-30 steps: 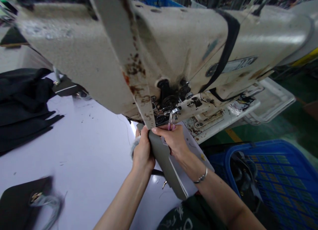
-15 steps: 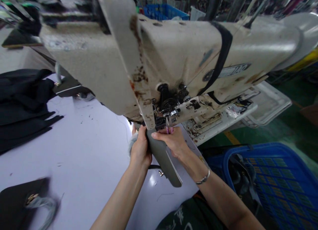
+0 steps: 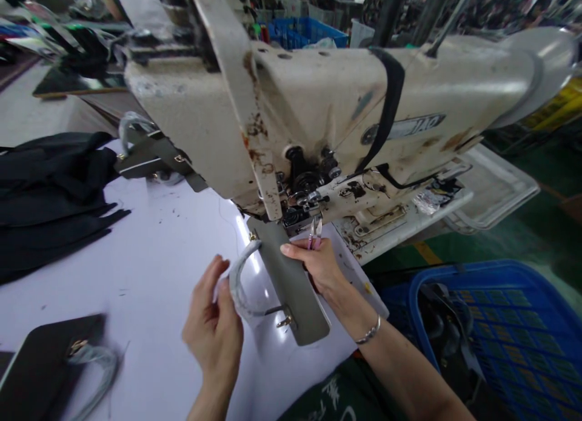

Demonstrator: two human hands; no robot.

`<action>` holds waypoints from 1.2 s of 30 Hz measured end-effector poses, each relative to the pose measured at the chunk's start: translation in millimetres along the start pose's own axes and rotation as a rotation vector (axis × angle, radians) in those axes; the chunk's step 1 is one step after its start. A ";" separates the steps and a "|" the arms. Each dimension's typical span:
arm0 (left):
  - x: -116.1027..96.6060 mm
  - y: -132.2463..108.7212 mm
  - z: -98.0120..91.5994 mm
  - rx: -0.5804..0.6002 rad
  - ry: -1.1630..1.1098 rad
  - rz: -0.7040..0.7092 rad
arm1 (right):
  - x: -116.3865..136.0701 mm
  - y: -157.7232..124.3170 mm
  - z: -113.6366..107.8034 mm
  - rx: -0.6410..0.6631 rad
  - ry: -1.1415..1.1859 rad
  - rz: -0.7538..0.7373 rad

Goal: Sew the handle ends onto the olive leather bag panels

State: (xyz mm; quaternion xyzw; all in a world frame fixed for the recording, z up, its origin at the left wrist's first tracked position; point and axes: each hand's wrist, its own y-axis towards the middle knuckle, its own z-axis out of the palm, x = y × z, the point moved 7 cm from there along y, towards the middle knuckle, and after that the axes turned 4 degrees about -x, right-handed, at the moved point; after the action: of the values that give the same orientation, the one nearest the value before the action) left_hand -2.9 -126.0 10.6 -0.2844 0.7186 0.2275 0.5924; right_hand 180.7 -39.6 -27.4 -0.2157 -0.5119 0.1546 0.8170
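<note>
A grey-green bag panel (image 3: 291,281) lies under the head of a sewing machine (image 3: 313,105), its near end toward me. A curved handle (image 3: 237,281) in clear wrapping joins its left edge through gold-coloured metal fittings. My right hand (image 3: 321,266) presses its thumb on the panel's right side, with the other fingers partly hidden. Small thread snips (image 3: 314,232) with pink grips stick up from that same hand, blades pointing at the machine. Left of the handle, my left hand (image 3: 216,321) is off the panel, fingers curled loosely and apart, with nothing visible in them.
Dark fabric pieces (image 3: 50,196) are heaped on the left of the white table (image 3: 159,257). Another dark bag piece (image 3: 50,360) with a wrapped handle lies near left, and more sit behind the machine head. A blue basket (image 3: 500,324) holding dark pieces stands at the right.
My left hand has let go of the panel and moved left, toward me. The panel now lies flatter, with its handle in view. My right hand stays on it with the snips.
</note>
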 end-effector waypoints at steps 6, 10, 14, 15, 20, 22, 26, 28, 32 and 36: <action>55.8 -14.6 75.5 0.545 -0.320 -0.489 | 11.1 -1.4 -7.5 -0.068 -0.287 -0.285; 58.3 -26.2 90.9 0.538 -0.363 -0.622 | 15.7 -0.9 -12.4 -0.087 -0.465 -0.418; 65.2 -17.3 86.1 0.416 -0.350 -0.573 | 17.4 -1.5 -14.8 -0.090 -0.501 -0.440; 67.7 -14.3 83.4 0.395 -0.334 -0.550 | 17.6 -1.7 -15.8 -0.094 -0.492 -0.432; 74.8 -7.1 75.8 0.405 -0.252 -0.514 | 15.6 0.2 -24.0 -0.021 -0.424 -0.335; 75.4 -7.6 74.9 0.410 -0.243 -0.539 | 20.1 0.9 -27.3 0.043 -0.459 -0.341; 71.7 -12.2 76.3 0.401 -0.260 -0.594 | 35.3 0.7 -31.5 0.155 -0.622 -0.422; 65.9 -14.4 77.6 0.396 -0.263 -0.600 | 40.6 0.1 -31.3 0.200 -0.668 -0.455; 53.0 -18.0 79.5 0.409 -0.278 -0.618 | 47.3 -1.2 -30.0 0.216 -0.740 -0.497; 49.8 -18.5 77.1 0.409 -0.273 -0.638 | 49.5 -0.5 -25.9 0.249 -0.773 -0.496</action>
State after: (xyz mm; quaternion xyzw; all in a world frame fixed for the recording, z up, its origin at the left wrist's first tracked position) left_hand 58.5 -95.3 -53.1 -0.3365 0.5394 -0.0798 0.7678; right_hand 225.3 -21.6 1.1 0.0858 -0.7920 0.0840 0.5985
